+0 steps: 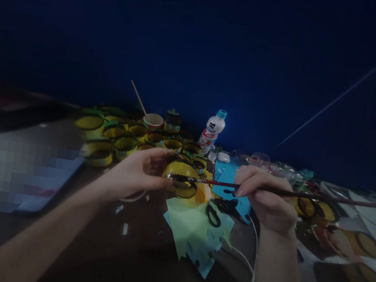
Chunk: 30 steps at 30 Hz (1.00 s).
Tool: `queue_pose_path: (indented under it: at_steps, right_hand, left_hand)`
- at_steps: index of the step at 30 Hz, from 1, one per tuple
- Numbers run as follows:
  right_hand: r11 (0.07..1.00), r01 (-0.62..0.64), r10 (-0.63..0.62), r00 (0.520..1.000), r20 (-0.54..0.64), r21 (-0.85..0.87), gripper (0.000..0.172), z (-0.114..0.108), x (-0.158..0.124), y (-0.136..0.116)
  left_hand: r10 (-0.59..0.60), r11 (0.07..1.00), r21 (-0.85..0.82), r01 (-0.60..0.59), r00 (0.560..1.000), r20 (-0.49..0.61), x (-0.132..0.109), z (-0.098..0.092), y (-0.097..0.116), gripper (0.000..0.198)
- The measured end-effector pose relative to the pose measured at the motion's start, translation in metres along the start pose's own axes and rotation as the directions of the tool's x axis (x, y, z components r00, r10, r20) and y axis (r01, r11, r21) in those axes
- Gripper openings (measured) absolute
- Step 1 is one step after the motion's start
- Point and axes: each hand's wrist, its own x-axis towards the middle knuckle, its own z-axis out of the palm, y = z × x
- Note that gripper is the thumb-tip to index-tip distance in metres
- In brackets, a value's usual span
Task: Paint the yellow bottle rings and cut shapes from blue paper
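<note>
My left hand point(145, 167) is closed around a small round yellow piece with a dark rim point(178, 184), holding it above the table with the inside partly showing. Between the fingers of my right hand point(266, 196) lies a long thin paintbrush point(220, 183), level, its tip pointing left. The brush end crosses in front of the yellow piece; whether it touches cannot be made out. Beneath are green and blue paper sheets point(193, 226) with cut edges, and black-handled scissors point(214, 215) lie on them.
Several similar yellow rings point(126, 146) stand behind my left hand. Beyond them are a paper cup point(153, 121) with a stick in it and a white bottle point(214, 128) with a blue cap. A white cable point(254, 262) runs beside my right forearm. More yellow pieces point(366, 243) are at right.
</note>
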Motion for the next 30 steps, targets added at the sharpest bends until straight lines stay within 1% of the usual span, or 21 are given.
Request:
queue_pose_path:
  at_steps: [7, 11, 14, 16, 18, 19, 20, 22, 23, 24, 25, 26, 28, 30]
  right_hand:
    - [0.999, 0.023, -0.023, 1.0, 0.003, -0.045, 0.021, -0.006, -0.001, -0.003]
    - [0.998, 0.039, -0.039, 0.999, -0.007, -0.057, 0.021, -0.013, -0.002, -0.004]
    - [0.997, 0.071, -0.072, 0.996, -0.042, -0.032, 0.022, -0.016, -0.002, -0.003]
    - [0.996, 0.085, -0.089, 0.991, -0.101, -0.041, 0.022, -0.014, -0.002, -0.001]
    - [0.992, 0.06, -0.078, 0.983, -0.164, -0.112, 0.022, -0.006, 0.001, 0.002]
    - [0.983, 0.038, -0.07, 0.981, -0.18, -0.179, 0.024, 0.0, 0.002, 0.004]
    - [0.963, -0.01, -0.036, 0.985, -0.168, -0.269, 0.025, 0.006, 0.004, 0.006]
    - [0.89, -0.076, 0.041, 0.995, -0.087, -0.449, 0.024, 0.02, 0.007, 0.011]
    - [0.853, -0.09, 0.077, 0.996, -0.046, -0.514, 0.023, 0.027, 0.008, 0.015]
    - [0.821, -0.074, 0.081, 0.997, -0.012, -0.566, 0.021, 0.033, 0.008, 0.018]
    - [0.793, -0.063, 0.091, 0.996, 0.016, -0.606, 0.024, 0.039, 0.008, 0.022]
    - [0.77, -0.046, 0.085, 0.996, 0.031, -0.637, 0.031, 0.045, 0.007, 0.026]
    - [0.742, -0.016, 0.083, 0.994, 0.069, -0.67, 0.043, 0.053, 0.005, 0.032]
    - [0.72, 0.035, 0.051, 0.993, 0.104, -0.693, 0.043, 0.058, 0.002, 0.037]
  left_hand:
    - [-0.009, 1.0, 0.011, 0.009, 1.0, -0.003, 0.0, -0.001, 0.002, 0.054]
    - [0.009, 0.997, 0.073, -0.006, 0.999, -0.045, 0.003, -0.003, 0.001, 0.051]
    - [0.034, 0.98, 0.2, -0.019, 0.997, -0.071, 0.007, -0.004, -0.002, 0.051]
    - [0.101, 0.944, 0.324, -0.068, 0.991, -0.086, 0.008, -0.004, -0.005, 0.051]
    - [0.194, 0.868, 0.481, -0.126, 0.977, -0.094, 0.009, -0.004, -0.009, 0.05]
    - [0.235, 0.816, 0.56, -0.147, 0.968, -0.089, 0.009, -0.003, -0.011, 0.049]
    - [0.269, 0.76, 0.63, -0.159, 0.96, -0.083, 0.008, -0.002, -0.012, 0.048]
    - [0.309, 0.663, 0.73, -0.166, 0.949, -0.065, 0.007, 0.001, -0.014, 0.047]
    - [0.322, 0.626, 0.762, -0.167, 0.945, -0.058, 0.006, 0.003, -0.014, 0.047]
    - [0.336, 0.599, 0.784, -0.164, 0.94, -0.06, 0.006, 0.005, -0.015, 0.048]
    - [0.344, 0.581, 0.798, -0.158, 0.937, -0.065, 0.005, 0.007, -0.015, 0.049]
    - [0.344, 0.573, 0.805, -0.151, 0.936, -0.069, 0.004, 0.009, -0.014, 0.05]
    - [0.333, 0.579, 0.803, -0.142, 0.94, -0.074, 0.002, 0.012, -0.013, 0.052]
    - [0.319, 0.6, 0.787, -0.144, 0.945, -0.071, 0.001, 0.015, -0.011, 0.053]
